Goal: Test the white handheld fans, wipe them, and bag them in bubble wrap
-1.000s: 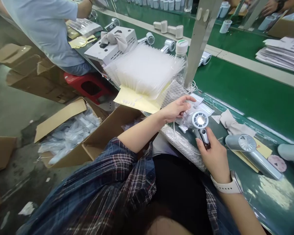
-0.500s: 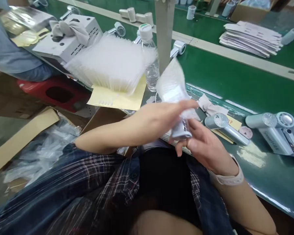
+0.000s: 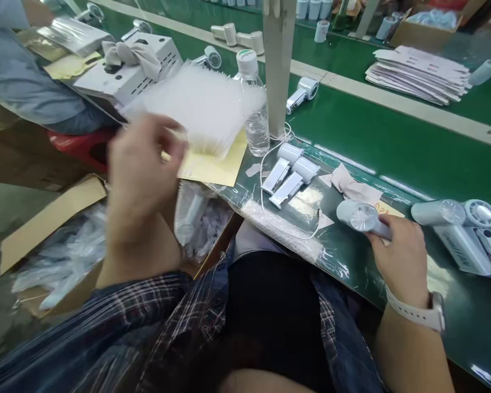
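Observation:
My left hand (image 3: 141, 174) is blurred, its fingers curled at the near left corner of a thick stack of white translucent sleeves (image 3: 204, 103). Whether it pinches anything is hidden by the blur. Below and right of it, a bagged fan (image 3: 190, 210) shows above the open box beside the bench. My right hand (image 3: 403, 256) is closed around the handle of a pale blue handheld fan (image 3: 355, 214), whose round head points left. Two more handheld fans (image 3: 292, 183) lie side by side on the bench, near a white cable (image 3: 262, 185).
A water bottle (image 3: 256, 114) stands beside a metal post (image 3: 278, 71). Yellow paper (image 3: 216, 172) lies under the sleeves. At right are more fans (image 3: 437, 206) and a fan box (image 3: 460, 248). Flattened cartons (image 3: 419, 73) rest across the green belt. A co-worker's sleeve (image 3: 20, 76) is at left.
The wrapped fan has left my hands; a bagged one now shows by the box. My left hand moved left to the sleeves. My right hand moved right and took hold of another fan.

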### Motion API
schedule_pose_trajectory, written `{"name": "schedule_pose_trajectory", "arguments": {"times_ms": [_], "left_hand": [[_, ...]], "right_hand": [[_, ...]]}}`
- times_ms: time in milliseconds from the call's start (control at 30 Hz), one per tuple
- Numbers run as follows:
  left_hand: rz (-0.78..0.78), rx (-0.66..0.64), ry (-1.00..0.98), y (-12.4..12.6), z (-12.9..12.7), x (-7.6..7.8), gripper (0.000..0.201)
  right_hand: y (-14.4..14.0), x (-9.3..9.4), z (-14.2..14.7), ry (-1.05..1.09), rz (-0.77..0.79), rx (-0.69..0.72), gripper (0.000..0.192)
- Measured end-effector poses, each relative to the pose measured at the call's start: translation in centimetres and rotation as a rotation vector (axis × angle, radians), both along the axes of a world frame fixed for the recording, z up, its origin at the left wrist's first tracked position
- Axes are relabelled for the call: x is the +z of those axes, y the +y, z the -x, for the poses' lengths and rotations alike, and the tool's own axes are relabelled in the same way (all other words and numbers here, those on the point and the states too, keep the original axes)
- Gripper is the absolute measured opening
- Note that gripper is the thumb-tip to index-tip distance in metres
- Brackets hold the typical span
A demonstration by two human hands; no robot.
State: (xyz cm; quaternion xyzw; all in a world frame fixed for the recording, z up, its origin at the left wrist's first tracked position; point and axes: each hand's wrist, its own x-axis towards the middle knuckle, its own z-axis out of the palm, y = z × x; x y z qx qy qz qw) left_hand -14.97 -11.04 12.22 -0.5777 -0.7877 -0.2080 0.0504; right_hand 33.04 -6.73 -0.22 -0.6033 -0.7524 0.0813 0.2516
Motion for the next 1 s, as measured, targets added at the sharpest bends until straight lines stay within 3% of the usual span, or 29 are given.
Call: {"name": "schedule_pose_trajectory", "arguments": {"times_ms": [133,233,367,567,667,800,867,1000], "left_hand": [[0.559,-0.222,0.046,2.8,-1.3,-4.7,0.038],[0.552,-0.147,0.205,3.8,0.4,-8.8,0.04],[0.465,0.019,0.243,4.0,2.8,-12.4,0.048],[0.379,0.199,0.145,3.6,5.7,-13.7,0.052],[0.351,0.225,0.104,3.8,6.5,-13.9,0.049],[0.339,0.237,0.091,4.2,6.7,-14.0,0.042],[0.333,0.257,0.082,4.3,6.7,-14.1,0.042],[0.322,0.261,0.04,4.3,6.8,-14.0,0.047]], "right_hand": [[-2.2,0.2,2.2,0.401,-0.068,0.008,0.039],[-2.8,0.1,4.1,0.68,-0.111,0.204,0.043],[-2.4,-0.1,6.0,0.759,-0.089,0.333,0.034],[-2.2,1.4,7.3,0.789,-0.114,0.252,0.018],[-2.0,1.9,7.3,0.748,-0.158,0.214,0.024],[-2.3,2.3,6.6,0.659,-0.27,0.257,0.01],[-2.8,2.6,6.2,0.575,-0.325,0.236,0.011],[-3.5,2.9,5.3,0.308,-0.352,-0.062,0.029]]}}
